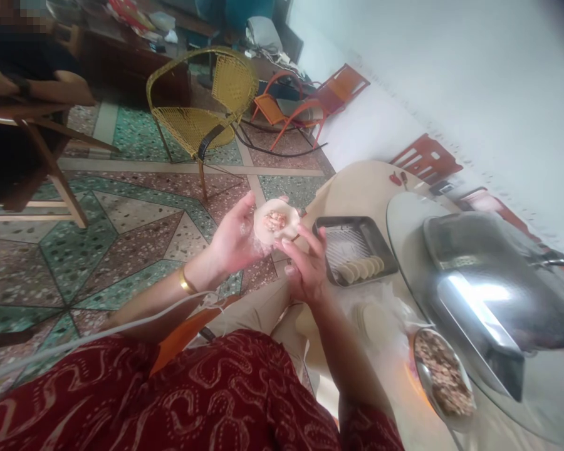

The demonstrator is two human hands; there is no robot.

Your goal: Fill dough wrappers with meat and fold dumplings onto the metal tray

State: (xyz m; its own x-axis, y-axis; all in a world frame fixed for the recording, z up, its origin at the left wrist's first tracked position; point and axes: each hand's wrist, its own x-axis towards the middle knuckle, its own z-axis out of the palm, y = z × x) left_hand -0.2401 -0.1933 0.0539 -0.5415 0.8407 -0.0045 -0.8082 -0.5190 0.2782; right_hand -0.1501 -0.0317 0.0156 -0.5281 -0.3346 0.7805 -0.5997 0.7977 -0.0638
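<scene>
A round dumpling wrapper (276, 221) lies flat and open, with a small mound of pinkish minced filling (276, 220) in its middle. It rests on the fingers of the left hand (237, 237), which is held palm up and spread out beneath it, cupping rather than clenching; the thumb lies along the wrapper's near-left edge. The right hand (305, 266) is just beside it, below and to the right, its fingers loosely curled and its fingertips (295, 241) touching the wrapper's lower right rim; whether it pinches the dough cannot be told. A gold bangle (186, 281) sits on the left wrist.

To the right, on a pale round table (357, 181), stands a dark metal tray (355, 248) with a row of folded dumplings (361, 269) along its near side. Nearer the person lies a stack of plain wrappers (373, 321), and beside that a bowl of minced filling (443, 379). A large shiny metal lid (489, 288) lies farther right. A yellow woven chair (207, 103) stands on the patterned floor behind the hands.
</scene>
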